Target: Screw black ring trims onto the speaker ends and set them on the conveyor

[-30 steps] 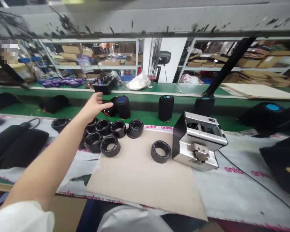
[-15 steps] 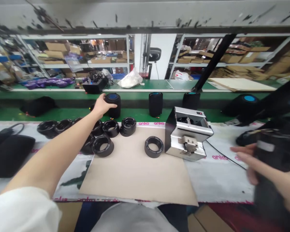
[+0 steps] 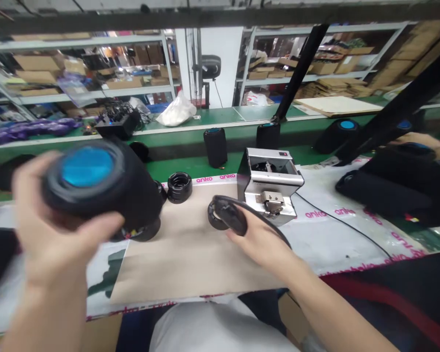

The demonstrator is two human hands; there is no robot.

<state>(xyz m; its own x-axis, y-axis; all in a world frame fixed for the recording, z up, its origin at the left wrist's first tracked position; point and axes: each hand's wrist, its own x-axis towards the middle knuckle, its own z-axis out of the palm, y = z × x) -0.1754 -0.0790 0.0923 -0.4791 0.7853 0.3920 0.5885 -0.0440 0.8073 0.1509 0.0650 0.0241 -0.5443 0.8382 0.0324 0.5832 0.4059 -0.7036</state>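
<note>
The person's two hands are well apart above a cardboard sheet [image 3: 183,259] lying on the table [image 3: 326,244]. The left hand [image 3: 55,215] is raised close to the camera at the near left, its fingers and thumb wrapped around a black cylindrical speaker [image 3: 135,195]. The speaker lies tilted on its side in that grip, its round blue end [image 3: 88,166] facing up toward the camera. The right hand [image 3: 260,239] reaches forward from the near right, wrist low and fingers extended over a black rubber ring [image 3: 220,217] at the far side of the cardboard. Blur hides whether those fingers are closed on it. The ring sits just beside a stainless-steel machine [image 3: 269,183], and a second black ring [image 3: 179,187] rests at the cardboard's far edge. Beyond them, an upright speaker [image 3: 215,146] stands on the green table edge, while a co-worker's hand [image 3: 416,140] sits at the far right above a dark item [image 3: 385,193]
</note>
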